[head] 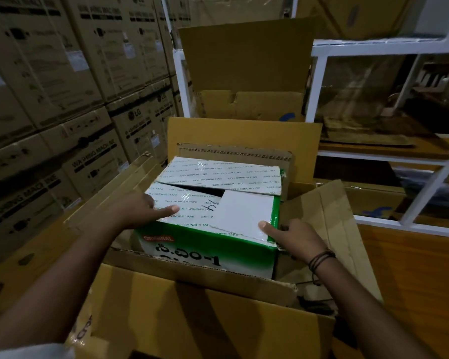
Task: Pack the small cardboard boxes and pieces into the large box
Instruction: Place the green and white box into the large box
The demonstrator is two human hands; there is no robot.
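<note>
The green box sat inside the large box, near its front wall. The left hand gripped the green box's left edge and the right hand its right corner, thumbs pressed on top.

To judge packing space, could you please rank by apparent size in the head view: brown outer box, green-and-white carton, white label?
1. large brown cardboard box
2. green-and-white printed carton
3. plain white rectangular label
</note>
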